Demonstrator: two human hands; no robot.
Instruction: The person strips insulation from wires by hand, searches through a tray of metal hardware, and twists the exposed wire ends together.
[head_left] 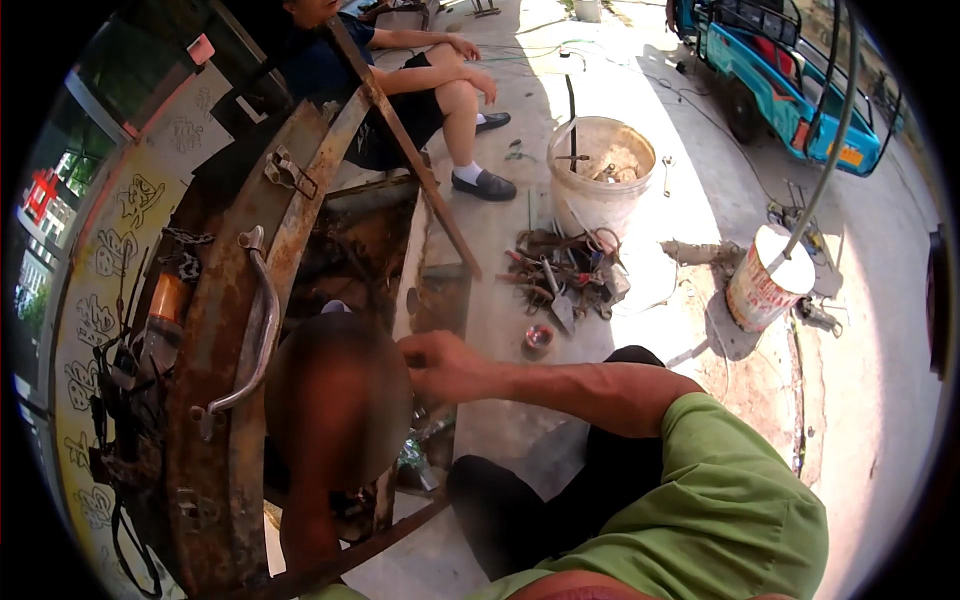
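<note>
My left hand [335, 400] reaches into a rusty metal toolbox [400, 300], but a dark round blur covers it, so its fingers and anything in them are hidden. At the box's right-hand side is my right hand [440, 366], its fingers curled and closed at the edge of the same blur. What they hold, if anything, I cannot make out. Dark, jumbled pieces lie inside the box. Its raised rusty lid [225, 330] carries a curved metal handle [265, 325] and a latch [290, 172]. A green packet [412, 455] lies near the front of the box.
A rusty bar [415, 150] slants across the box. Beyond sits a person [455, 100]. On the concrete are a pile of tools [565, 270], a small red round container [539, 338], a white bucket [590, 205], a paint pail [768, 280] and a blue three-wheeled cart [790, 90].
</note>
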